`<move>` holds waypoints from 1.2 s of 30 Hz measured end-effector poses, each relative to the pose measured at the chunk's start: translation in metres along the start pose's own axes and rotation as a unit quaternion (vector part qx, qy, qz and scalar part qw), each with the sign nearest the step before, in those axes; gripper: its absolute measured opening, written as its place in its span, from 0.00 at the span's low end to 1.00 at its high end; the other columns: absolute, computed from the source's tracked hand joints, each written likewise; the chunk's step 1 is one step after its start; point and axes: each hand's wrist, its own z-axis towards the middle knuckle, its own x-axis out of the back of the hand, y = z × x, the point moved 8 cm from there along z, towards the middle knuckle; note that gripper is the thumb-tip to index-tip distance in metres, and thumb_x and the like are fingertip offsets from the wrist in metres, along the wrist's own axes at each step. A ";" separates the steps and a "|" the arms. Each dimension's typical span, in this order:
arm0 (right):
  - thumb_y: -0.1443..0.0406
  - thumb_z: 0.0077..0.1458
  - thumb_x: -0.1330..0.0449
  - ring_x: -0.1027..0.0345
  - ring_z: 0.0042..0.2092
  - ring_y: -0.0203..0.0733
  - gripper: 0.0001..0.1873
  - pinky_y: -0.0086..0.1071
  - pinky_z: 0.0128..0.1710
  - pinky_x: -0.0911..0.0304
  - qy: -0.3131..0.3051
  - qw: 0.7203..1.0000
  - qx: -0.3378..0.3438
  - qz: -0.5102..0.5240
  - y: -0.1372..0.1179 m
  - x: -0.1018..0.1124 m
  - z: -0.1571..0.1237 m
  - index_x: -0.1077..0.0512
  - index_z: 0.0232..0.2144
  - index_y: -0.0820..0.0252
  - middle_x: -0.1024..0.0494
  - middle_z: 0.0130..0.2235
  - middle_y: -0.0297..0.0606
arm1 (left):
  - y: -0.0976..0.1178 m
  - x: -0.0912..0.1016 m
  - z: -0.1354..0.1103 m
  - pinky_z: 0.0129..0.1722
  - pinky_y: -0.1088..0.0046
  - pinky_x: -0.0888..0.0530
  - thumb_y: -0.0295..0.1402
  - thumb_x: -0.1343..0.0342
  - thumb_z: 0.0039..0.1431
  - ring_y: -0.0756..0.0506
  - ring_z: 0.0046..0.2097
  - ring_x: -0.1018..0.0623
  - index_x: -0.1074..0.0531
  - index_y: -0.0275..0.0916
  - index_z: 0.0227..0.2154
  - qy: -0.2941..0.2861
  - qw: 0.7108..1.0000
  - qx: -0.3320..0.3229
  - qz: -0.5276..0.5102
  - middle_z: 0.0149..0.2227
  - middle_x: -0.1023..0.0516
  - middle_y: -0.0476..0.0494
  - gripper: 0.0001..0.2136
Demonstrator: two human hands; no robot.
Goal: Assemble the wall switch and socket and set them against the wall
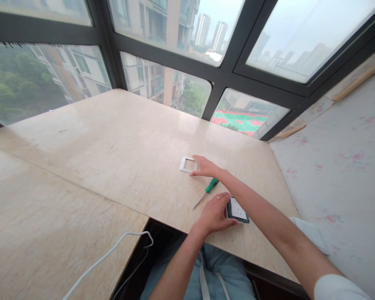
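Note:
With thumb and fingers closed around its left side, my left hand holds a wall socket that has a white face and a dark surround. It is at the near part of the tabletop. Farther out, my right hand grips the right edge of a white square frame, which looks like the socket's cover frame. The frame's middle is open and shows the tabletop through it. Between the two hands lies a screwdriver with a green handle, its metal tip pointing toward the lower left. My right forearm passes just beside the socket.
The pale marble-like tabletop reaches to dark-framed windows. A white cable hangs over the near edge at the lower left. On the right, a white plate is by the floral wall.

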 end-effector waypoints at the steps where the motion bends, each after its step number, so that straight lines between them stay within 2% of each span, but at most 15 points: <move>1: 0.55 0.41 0.28 0.37 0.60 0.62 0.47 0.52 0.59 0.41 -0.005 1.000 -0.001 -0.006 0.003 -0.003 0.004 0.38 0.60 0.67 0.30 0.58 0.58 | 0.000 0.001 0.000 0.61 0.54 0.35 0.42 0.30 0.45 0.34 0.62 0.34 0.41 0.41 0.62 0.002 1.000 0.000 -0.006 0.62 0.34 0.36 0.41; 6: 0.55 0.42 0.28 0.34 0.57 0.62 0.47 0.50 0.55 0.38 -0.015 0.999 0.010 -0.035 0.010 -0.006 0.005 0.39 0.60 0.66 0.27 0.54 0.57 | 0.001 0.002 0.001 0.59 0.54 0.33 0.41 0.31 0.45 0.34 0.60 0.32 0.39 0.41 0.60 0.000 1.000 0.002 -0.019 0.60 0.32 0.37 0.39; 11: 0.53 0.44 0.30 0.35 0.58 0.61 0.49 0.51 0.57 0.40 -0.004 0.998 0.040 -0.038 0.006 -0.002 -0.009 0.44 0.63 0.64 0.30 0.58 0.56 | -0.003 0.000 0.002 0.60 0.51 0.35 0.42 0.32 0.45 0.33 0.61 0.32 0.38 0.43 0.60 -0.001 1.000 0.011 -0.022 0.60 0.32 0.37 0.38; 17: 0.54 0.47 0.32 0.38 0.61 0.58 0.49 0.50 0.59 0.41 0.046 0.997 0.061 -0.020 -0.003 0.021 -0.039 0.47 0.65 0.61 0.32 0.60 0.52 | -0.007 -0.004 -0.001 0.62 0.50 0.37 0.43 0.32 0.47 0.33 0.63 0.35 0.40 0.40 0.61 -0.012 1.000 0.016 -0.002 0.62 0.34 0.34 0.39; 21: 0.55 0.48 0.33 0.37 0.60 0.58 0.48 0.51 0.59 0.39 0.090 0.993 0.080 0.001 -0.002 0.051 -0.079 0.47 0.65 0.63 0.31 0.59 0.53 | -0.011 -0.006 -0.003 0.63 0.49 0.39 0.42 0.32 0.48 0.32 0.65 0.37 0.43 0.38 0.62 -0.023 0.999 0.032 0.013 0.64 0.37 0.33 0.41; 23: 0.56 0.49 0.33 0.36 0.59 0.57 0.48 0.51 0.59 0.39 0.104 0.992 0.077 0.010 0.004 0.065 -0.106 0.48 0.66 0.63 0.30 0.58 0.54 | -0.013 -0.005 -0.003 0.62 0.48 0.38 0.42 0.32 0.48 0.32 0.64 0.37 0.45 0.39 0.63 -0.019 0.999 0.044 0.008 0.64 0.38 0.33 0.42; 26: 0.56 0.50 0.34 0.36 0.59 0.57 0.48 0.52 0.58 0.38 0.122 0.991 0.051 0.030 0.020 0.079 -0.154 0.50 0.67 0.59 0.30 0.59 0.51 | -0.013 -0.004 -0.003 0.59 0.48 0.34 0.44 0.31 0.47 0.32 0.62 0.33 0.48 0.42 0.64 -0.005 0.998 0.051 -0.026 0.62 0.36 0.34 0.44; 28: 0.57 0.51 0.34 0.36 0.60 0.57 0.48 0.53 0.58 0.38 0.125 0.991 0.029 0.038 0.032 0.080 -0.186 0.52 0.68 0.57 0.31 0.59 0.50 | -0.013 -0.002 -0.003 0.59 0.49 0.33 0.45 0.31 0.47 0.33 0.62 0.33 0.50 0.44 0.65 0.008 0.997 0.048 -0.058 0.63 0.37 0.34 0.45; 32: 0.58 0.51 0.35 0.35 0.59 0.56 0.50 0.52 0.57 0.36 0.116 0.992 0.014 0.048 0.043 0.068 -0.237 0.56 0.69 0.56 0.30 0.59 0.50 | -0.011 0.001 -0.003 0.61 0.46 0.35 0.46 0.32 0.49 0.32 0.66 0.40 0.62 0.45 0.68 0.031 0.993 0.039 -0.110 0.69 0.50 0.30 0.52; 34: 0.58 0.51 0.35 0.35 0.59 0.56 0.50 0.52 0.57 0.36 0.115 0.992 0.014 0.054 0.043 0.060 -0.252 0.55 0.69 0.55 0.30 0.59 0.49 | -0.009 0.002 -0.003 0.61 0.46 0.35 0.46 0.34 0.52 0.32 0.67 0.42 0.63 0.48 0.69 0.030 0.992 0.032 -0.119 0.70 0.53 0.31 0.50; 36: 0.57 0.50 0.35 0.35 0.60 0.57 0.48 0.51 0.58 0.37 0.117 0.991 0.023 0.065 0.040 0.053 -0.260 0.51 0.68 0.56 0.30 0.60 0.50 | -0.006 0.002 -0.003 0.61 0.47 0.35 0.46 0.35 0.53 0.33 0.68 0.43 0.58 0.49 0.68 0.020 0.993 0.027 -0.110 0.70 0.52 0.34 0.46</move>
